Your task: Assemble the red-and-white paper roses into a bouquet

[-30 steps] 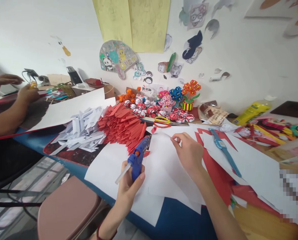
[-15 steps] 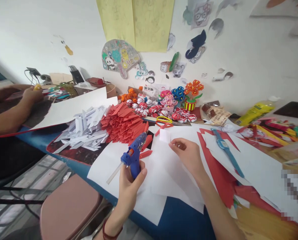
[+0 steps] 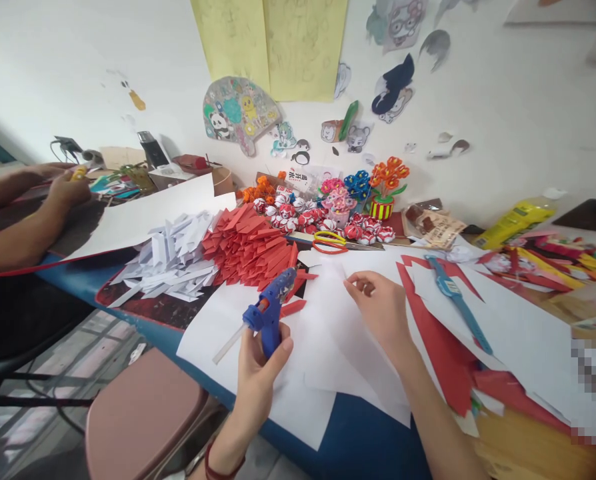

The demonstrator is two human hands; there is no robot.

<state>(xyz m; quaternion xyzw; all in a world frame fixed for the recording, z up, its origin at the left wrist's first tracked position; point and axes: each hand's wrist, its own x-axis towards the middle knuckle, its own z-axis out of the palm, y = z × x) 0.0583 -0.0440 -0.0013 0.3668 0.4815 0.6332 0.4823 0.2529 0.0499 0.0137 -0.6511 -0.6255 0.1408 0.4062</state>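
My left hand [image 3: 258, 377] is wrapped round the handle of a blue hot glue gun [image 3: 267, 317]. A clear glue stick [image 3: 231, 343] pokes out of its back, and its nozzle points up and to the right. With thumb and fingertips, my right hand [image 3: 381, 307] pinches a small white paper piece [image 3: 336, 273] that barely stands out against the white sheets [image 3: 328, 347] below. Just beyond the nozzle lies a heap of red folded paper pieces [image 3: 248, 247]. White folded paper pieces [image 3: 173, 257] are piled left of it.
Yellow-and-orange-handled scissors [image 3: 331, 241] lie behind the sheets, near red-and-white paper flowers [image 3: 305, 219] and potted craft flowers [image 3: 389, 180]. A blue watch [image 3: 458, 300] rests on paper at right. Another person's hand [image 3: 71, 190] works at far left. A pink stool [image 3: 143, 413] stands below.
The small white paper in my right hand has tilted and shows less of its flat face. My right hand has shifted slightly; the glue gun stays nearly where it was.
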